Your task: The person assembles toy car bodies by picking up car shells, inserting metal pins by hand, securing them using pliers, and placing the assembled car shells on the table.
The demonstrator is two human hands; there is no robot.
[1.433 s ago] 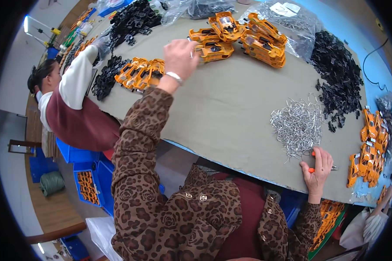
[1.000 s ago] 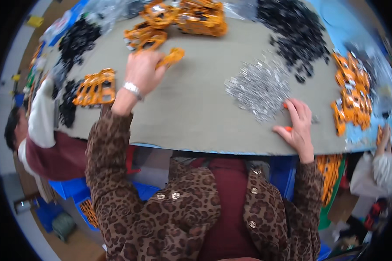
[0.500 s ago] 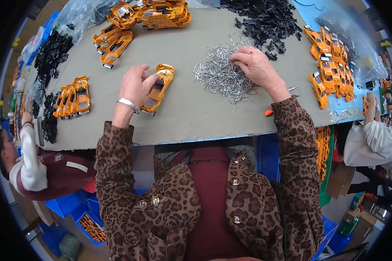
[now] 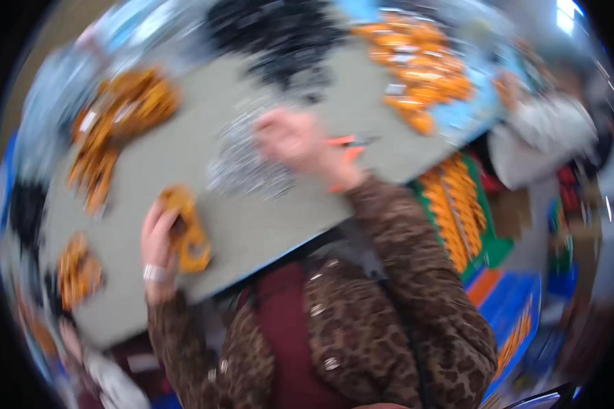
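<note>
My left hand (image 4: 158,240) is closed on the left side of an orange toy car body (image 4: 192,240), near the table's front edge. The car body appears to rest on the table. Over the heap of small bent metal wire pieces (image 4: 233,163) is my right hand (image 4: 286,140), its fingers curled in. Motion blur hides whether a wire piece is between those fingertips. Just right of this hand lies a tool with orange handles (image 4: 351,143), probably pliers.
Black plastic parts (image 4: 280,41) are heaped at the back. Orange car bodies lie at the right (image 4: 416,68), the left (image 4: 126,105) and the near left (image 4: 78,273). A green-edged crate (image 4: 498,249) stands beyond the table edge. Co-workers sit right (image 4: 546,129) and lower left (image 4: 112,378).
The whole view has turned and blurred, so the table now slants. My left hand has gone from hovering by the car body to gripping it. My right hand stays at the wire heap.
</note>
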